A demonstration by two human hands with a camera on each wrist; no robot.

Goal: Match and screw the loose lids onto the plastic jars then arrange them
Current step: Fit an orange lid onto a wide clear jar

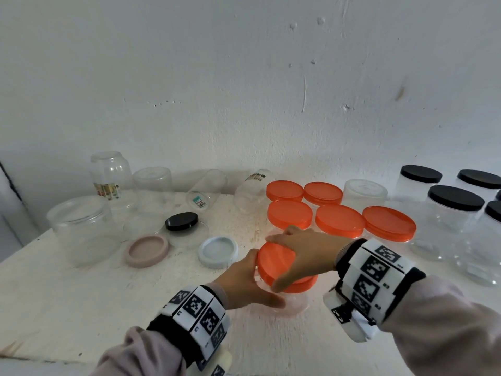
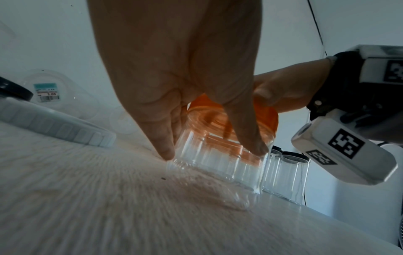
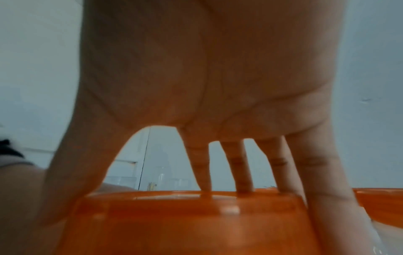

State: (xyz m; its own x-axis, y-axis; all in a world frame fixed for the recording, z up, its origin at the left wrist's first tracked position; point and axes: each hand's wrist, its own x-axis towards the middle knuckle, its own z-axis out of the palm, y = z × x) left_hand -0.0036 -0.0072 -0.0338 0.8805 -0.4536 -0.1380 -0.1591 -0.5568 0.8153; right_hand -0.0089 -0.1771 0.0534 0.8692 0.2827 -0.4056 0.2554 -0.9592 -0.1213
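Right grip (image 1: 301, 256) clasps orange lid (image 1: 275, 263) atop upright clear jar (image 2: 218, 165); left grip (image 1: 244, 283) clasps jar.

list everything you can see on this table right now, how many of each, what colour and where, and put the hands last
Table: one, white, against a white wall.
Orange-lidded jars: five, clear, centre back in two rows.
Held jar: one, clear, front centre, orange lid on top.
Black-lidded jars: at least four, clear, far right.
Uncapped jars: about six, clear, left and back; some upside down or on their side.
Loose lids: black, pink, white, left of centre.
Left hand: grip round the held jar's body.
Right hand: grip over the orange lid.
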